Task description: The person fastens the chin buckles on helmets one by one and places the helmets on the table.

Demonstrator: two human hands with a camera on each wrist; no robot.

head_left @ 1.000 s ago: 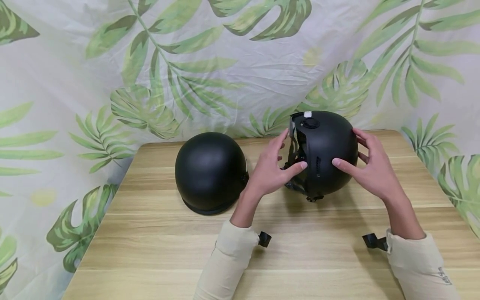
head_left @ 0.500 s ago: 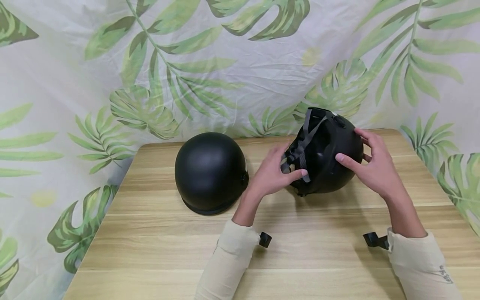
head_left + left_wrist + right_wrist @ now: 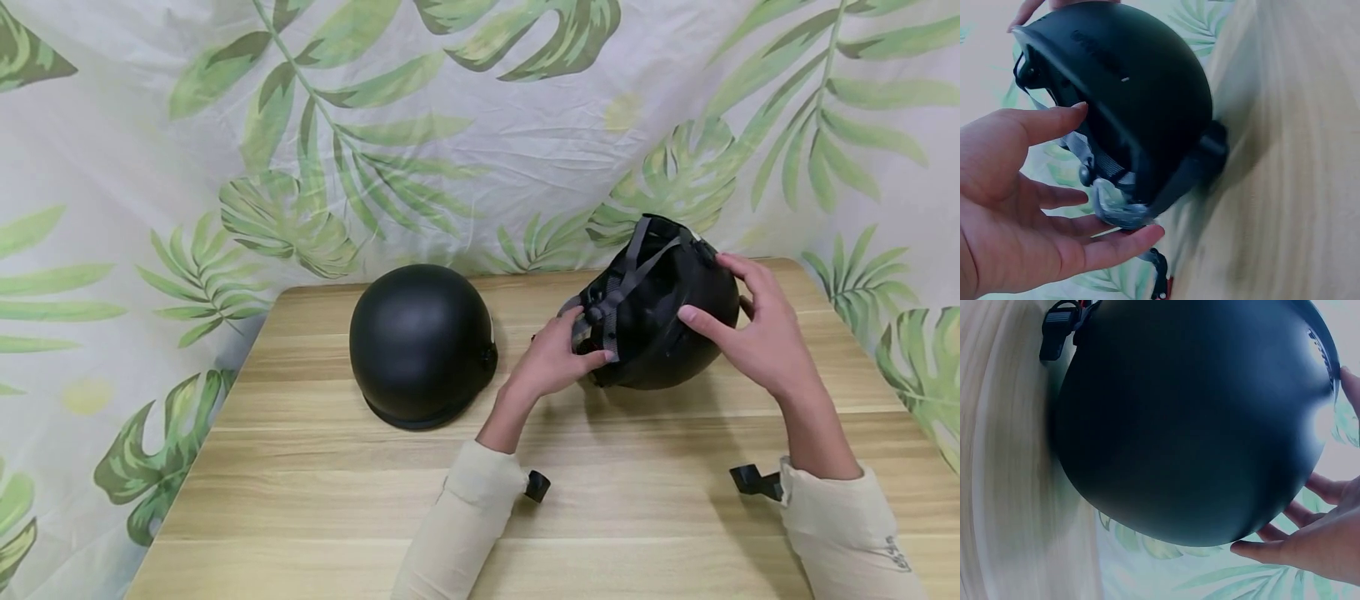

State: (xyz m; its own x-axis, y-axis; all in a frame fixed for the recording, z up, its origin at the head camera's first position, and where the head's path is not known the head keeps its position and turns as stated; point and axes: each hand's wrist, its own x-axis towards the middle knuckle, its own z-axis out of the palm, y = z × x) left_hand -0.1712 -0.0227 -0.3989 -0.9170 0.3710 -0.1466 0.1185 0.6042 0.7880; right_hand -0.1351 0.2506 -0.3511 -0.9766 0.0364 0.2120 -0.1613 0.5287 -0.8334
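Note:
A black helmet is tilted between my two hands, its hollow inside and grey chin straps turned towards the left. My left hand is at the strap side, its thumb at the rim. The left wrist view shows its fingers spread beside the chin strap. My right hand grips the rounded shell, thumb on the near side and fingers round the back. The shell hides part of those fingers in the head view. In the right wrist view its fingertips press against the smooth shell.
A second black helmet sits dome up on the wooden table, left of my left hand. A leaf-printed cloth hangs behind the table. Small black wrist devices stick out from the sleeves.
The held helmet has turned from side-on, so that its hollow inside and straps now show, and it has shifted slightly right. My right hand has moved slightly right with it. The other helmet has stayed put.

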